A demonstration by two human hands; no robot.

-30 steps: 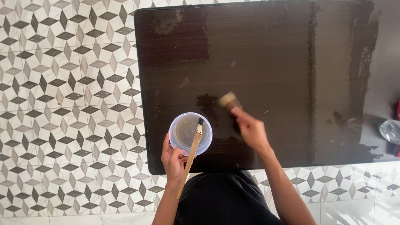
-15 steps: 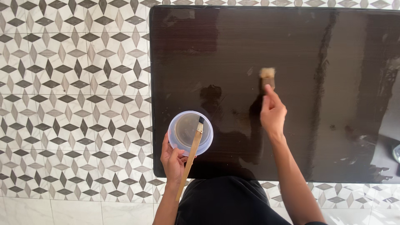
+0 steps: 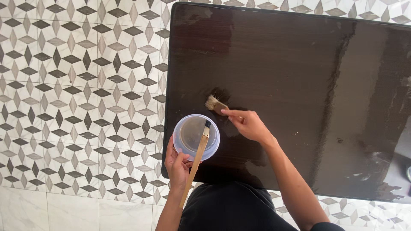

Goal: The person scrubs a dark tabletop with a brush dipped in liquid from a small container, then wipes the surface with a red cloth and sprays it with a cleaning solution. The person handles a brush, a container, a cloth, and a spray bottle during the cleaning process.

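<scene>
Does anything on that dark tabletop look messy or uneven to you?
Yes. The dark tabletop looks patchy: an uneven vertical streak runs down its right part, and ragged glossy patches mark the right edge. Nothing looks spilled from the clear tub.

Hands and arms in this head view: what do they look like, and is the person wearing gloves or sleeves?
Both hands are bare: no gloves, rings or watch visible on the left hand or the right hand. The forearms are uncovered, with no sleeve reaching them. Below them shows dark, black-looking clothing.

Brush (image 3: 215,105) now nearer container (image 3: 196,137)
</scene>
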